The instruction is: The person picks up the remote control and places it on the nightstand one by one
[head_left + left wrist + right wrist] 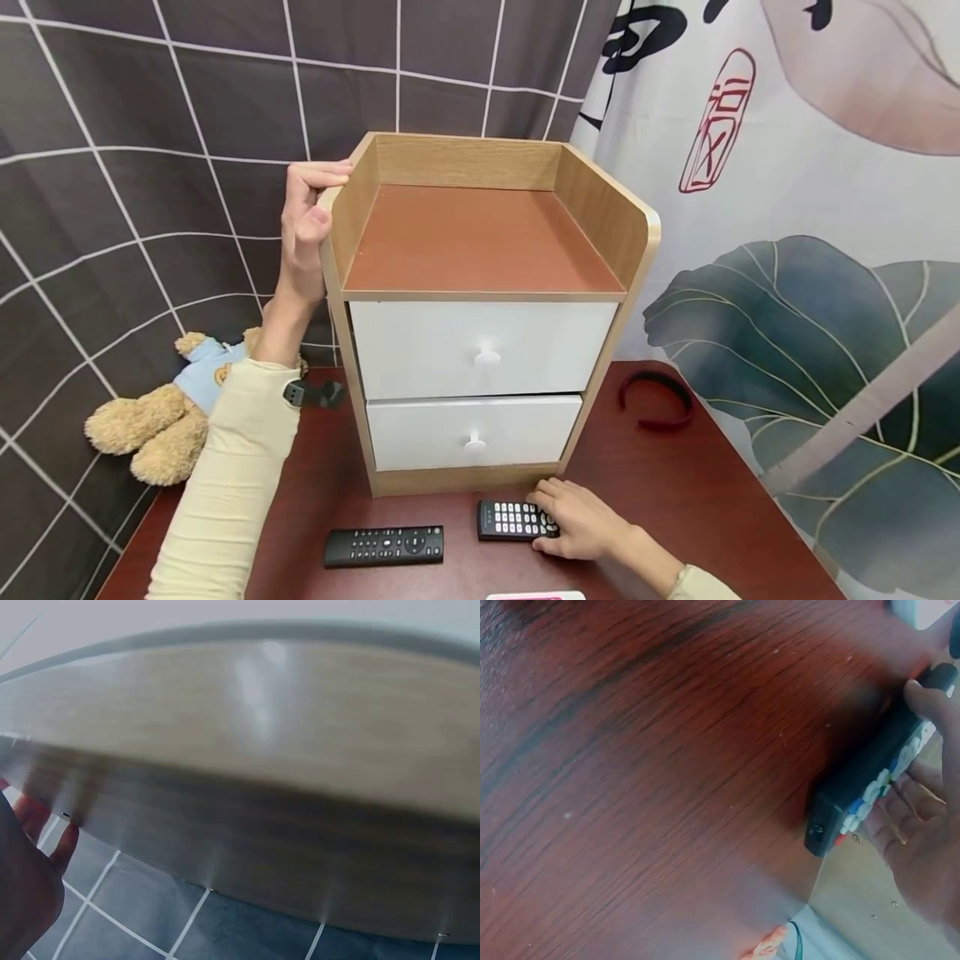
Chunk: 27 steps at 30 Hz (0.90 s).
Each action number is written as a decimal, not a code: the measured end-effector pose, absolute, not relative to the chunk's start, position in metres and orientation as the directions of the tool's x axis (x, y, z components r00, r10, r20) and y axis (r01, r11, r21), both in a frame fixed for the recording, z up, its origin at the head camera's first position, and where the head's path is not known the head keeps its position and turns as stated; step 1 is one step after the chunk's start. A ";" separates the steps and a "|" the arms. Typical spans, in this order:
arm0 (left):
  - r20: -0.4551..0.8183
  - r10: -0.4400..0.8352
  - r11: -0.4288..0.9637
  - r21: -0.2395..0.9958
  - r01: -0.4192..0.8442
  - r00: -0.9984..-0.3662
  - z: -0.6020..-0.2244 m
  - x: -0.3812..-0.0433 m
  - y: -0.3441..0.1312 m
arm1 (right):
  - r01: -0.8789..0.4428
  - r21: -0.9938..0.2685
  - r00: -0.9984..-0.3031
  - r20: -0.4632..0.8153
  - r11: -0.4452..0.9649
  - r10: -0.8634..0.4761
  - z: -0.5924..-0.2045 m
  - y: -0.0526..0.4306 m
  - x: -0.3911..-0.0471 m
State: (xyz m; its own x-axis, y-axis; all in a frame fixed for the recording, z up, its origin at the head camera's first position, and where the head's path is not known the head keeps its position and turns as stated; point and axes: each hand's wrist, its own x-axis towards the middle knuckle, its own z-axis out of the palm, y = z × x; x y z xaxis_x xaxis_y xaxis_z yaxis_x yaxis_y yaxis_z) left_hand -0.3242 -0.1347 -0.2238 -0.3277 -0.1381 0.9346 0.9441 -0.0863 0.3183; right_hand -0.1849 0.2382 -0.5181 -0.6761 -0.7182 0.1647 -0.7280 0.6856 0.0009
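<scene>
A small wood-grain cabinet with two white drawers stands on the table. At the top of its left side panel, my left hand grips the edge, fingers over the top and thumb by the front edge. The left wrist view shows the cabinet's panel very close, the hand at its end. My right hand holds a black remote control by its right end, thumb and fingers on opposite long sides. Its pale buttons also show in the right wrist view. Left of it lies a longer black remote.
A teddy bear in a blue shirt leans against the dark checked curtain at the left. On the right lies a dark red headband. A white and pink item shows at the table's near side.
</scene>
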 end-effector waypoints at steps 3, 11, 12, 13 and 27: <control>0.934 -0.137 -0.087 0.321 0.943 -0.330 -0.226 -0.324 -0.134 | -0.730 -0.022 -0.678 0.154 0.683 -0.719 -0.516 0.237 -0.181; 0.936 -0.140 -0.080 0.314 0.946 -0.323 -0.225 -0.324 -0.134 | -0.761 -0.023 -0.639 0.200 0.648 -0.743 -0.502 0.229 -0.178; 0.935 -0.142 -0.082 0.316 0.945 -0.325 -0.225 -0.324 -0.134 | -0.762 -0.027 -0.639 0.198 0.647 -0.743 -0.500 0.228 -0.178; 0.934 -0.143 -0.084 0.318 0.944 -0.328 -0.225 -0.324 -0.135 | -0.762 -0.036 -0.640 0.195 0.646 -0.743 -0.498 0.226 -0.178; 0.929 -0.134 -0.076 0.338 0.938 -0.346 -0.223 -0.324 -0.135 | -0.718 -0.295 -0.676 0.083 0.630 -0.732 -0.462 0.209 -0.171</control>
State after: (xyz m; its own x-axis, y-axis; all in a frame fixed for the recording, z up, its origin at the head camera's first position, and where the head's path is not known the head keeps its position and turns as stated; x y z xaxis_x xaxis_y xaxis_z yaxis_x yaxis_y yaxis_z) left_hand -0.3235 -0.1353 -0.2231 -0.3456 -0.1338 0.9288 0.9380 -0.0761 0.3381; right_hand -0.1712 0.2091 -0.4623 -0.6758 -0.7324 0.0826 -0.7185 0.6297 -0.2954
